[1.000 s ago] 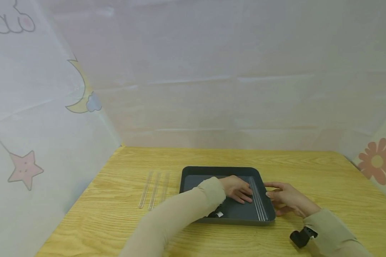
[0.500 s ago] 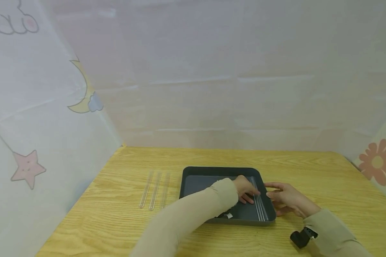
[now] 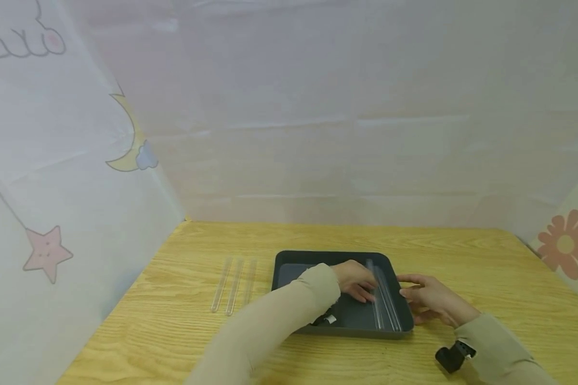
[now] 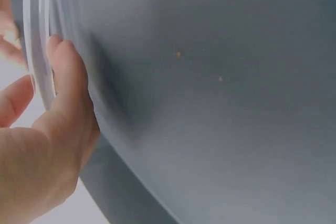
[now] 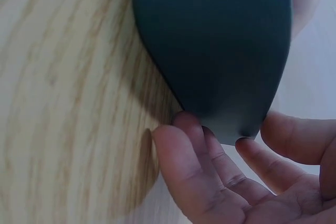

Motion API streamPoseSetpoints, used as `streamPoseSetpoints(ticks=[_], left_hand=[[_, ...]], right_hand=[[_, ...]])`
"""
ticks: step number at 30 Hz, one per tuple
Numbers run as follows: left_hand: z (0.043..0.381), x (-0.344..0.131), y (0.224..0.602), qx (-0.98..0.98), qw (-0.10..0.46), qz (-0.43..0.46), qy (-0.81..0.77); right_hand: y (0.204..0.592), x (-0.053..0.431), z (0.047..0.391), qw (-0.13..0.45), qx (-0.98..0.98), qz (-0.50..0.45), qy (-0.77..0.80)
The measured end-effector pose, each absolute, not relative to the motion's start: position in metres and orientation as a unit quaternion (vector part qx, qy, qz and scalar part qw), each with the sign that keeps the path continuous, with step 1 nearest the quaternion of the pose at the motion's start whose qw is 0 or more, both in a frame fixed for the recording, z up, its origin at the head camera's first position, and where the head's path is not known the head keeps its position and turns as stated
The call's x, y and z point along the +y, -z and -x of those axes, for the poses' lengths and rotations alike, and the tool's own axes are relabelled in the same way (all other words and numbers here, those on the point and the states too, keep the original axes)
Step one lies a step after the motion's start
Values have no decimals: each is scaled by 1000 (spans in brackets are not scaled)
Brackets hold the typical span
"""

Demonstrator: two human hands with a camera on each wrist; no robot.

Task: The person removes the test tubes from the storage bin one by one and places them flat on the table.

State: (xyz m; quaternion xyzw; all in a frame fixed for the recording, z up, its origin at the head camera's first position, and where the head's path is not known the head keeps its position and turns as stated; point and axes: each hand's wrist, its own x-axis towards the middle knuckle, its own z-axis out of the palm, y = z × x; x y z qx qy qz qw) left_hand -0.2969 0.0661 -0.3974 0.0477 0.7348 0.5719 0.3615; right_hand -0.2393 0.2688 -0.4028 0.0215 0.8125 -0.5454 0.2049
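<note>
My left hand (image 3: 356,279) reaches inside the dark grey tray (image 3: 318,255). Its thumb and fingers pinch a clear test tube (image 3: 378,315), seen close up in the left wrist view as a shiny tube (image 4: 38,35) between the fingertips. More clear tubes (image 3: 392,305) lie lengthwise along the tray's right wall. From outside, my right hand (image 3: 435,300) holds that right side. In the right wrist view, the thumb is at the rim and the other fingers (image 5: 178,153) curve against the outer wall, low near the table.
To the left of the tray, three clear tubes (image 3: 233,289) lie side by side on the wooden table (image 3: 149,326); my left forearm partly covers the nearest. A pale printed sheet (image 3: 318,133) rises behind the table.
My left hand reached right to the tubes, then came back left with one, which now lies apart from the others. The right hand stays at the tray's side.
</note>
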Motion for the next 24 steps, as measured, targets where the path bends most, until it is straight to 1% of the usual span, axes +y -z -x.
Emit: streamPoseSetpoints(ticks=[3, 15, 24], left_hand=[[297, 58, 393, 732, 361, -64, -574], [293, 28, 374, 719, 359, -85, -589], [289, 12, 368, 705, 359, -81, -606]], right_hand=[[403, 269, 239, 203, 812, -20, 547], [404, 268, 240, 201, 815, -23, 543], [406, 267, 237, 192, 814, -28, 547]])
